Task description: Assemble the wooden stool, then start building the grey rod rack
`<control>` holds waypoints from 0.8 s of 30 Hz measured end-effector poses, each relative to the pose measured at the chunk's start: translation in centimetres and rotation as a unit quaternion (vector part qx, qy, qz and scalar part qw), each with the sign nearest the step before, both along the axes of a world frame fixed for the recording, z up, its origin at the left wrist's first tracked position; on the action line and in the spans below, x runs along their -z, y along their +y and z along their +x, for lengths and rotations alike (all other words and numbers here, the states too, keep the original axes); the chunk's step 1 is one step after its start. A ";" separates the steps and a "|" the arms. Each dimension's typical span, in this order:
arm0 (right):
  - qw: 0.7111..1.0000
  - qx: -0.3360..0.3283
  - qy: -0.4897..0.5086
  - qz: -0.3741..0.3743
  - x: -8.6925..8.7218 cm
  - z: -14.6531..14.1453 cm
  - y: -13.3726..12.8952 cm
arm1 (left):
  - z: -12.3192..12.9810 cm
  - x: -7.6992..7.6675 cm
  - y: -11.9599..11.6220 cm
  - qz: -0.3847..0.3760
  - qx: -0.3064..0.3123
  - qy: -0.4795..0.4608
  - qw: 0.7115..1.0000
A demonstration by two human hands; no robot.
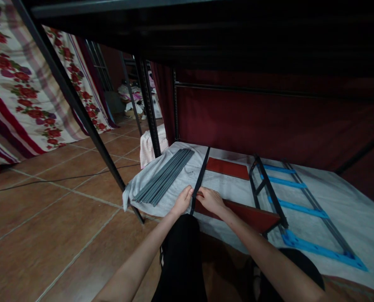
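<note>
My left hand [183, 200] and my right hand [210, 199] are close together, fingers closed around the near part of a long black bar [202, 170]. The bar lies beside two reddish-brown boards: a small one [227, 168] farther back and a larger one [252, 216] partly under my right forearm. At the boards' right end stands a black metal frame [270, 193]. Left of my hands, several grey tubes [164, 176] lie side by side on a pale cloth [237, 193]. My fingertips hide the exact spot being gripped.
Blue plastic brackets [303, 206] joined by grey tubes lie on the right. A black metal post [76, 105] slants down on the left, with a dark shelf [205, 37] overhead. A black cable [64, 178] crosses the tiled floor. My knees are below the cloth's front edge.
</note>
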State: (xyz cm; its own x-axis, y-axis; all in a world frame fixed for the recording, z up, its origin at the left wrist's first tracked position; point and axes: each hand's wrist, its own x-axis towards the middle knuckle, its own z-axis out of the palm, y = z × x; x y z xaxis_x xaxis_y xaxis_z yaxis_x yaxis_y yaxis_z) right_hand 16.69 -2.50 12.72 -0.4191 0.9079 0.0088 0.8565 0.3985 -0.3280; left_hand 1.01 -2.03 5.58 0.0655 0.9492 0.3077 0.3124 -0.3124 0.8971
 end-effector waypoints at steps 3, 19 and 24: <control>1.000 0.005 -0.005 -0.003 -0.1 0.0 0.0 | -0.1 -0.2 -0.1 0.012 0.003 0.011 1.000; 1.000 -0.014 0.020 -0.019 -0.1 0.2 0.4 | 0.2 -0.8 0.0 -0.015 -0.002 -0.034 0.999; 1.000 -0.009 -0.001 -0.020 0.1 0.2 0.6 | 0.2 -0.5 -0.1 0.005 0.010 -0.015 1.000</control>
State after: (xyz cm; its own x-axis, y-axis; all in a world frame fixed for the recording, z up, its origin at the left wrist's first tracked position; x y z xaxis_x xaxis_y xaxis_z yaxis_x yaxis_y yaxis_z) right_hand 16.88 -1.86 12.58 -0.4354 0.8998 -0.0290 0.8500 0.4003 -0.3424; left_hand 1.22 -2.17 6.06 0.0749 0.9444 0.3202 0.2792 -0.3281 0.9024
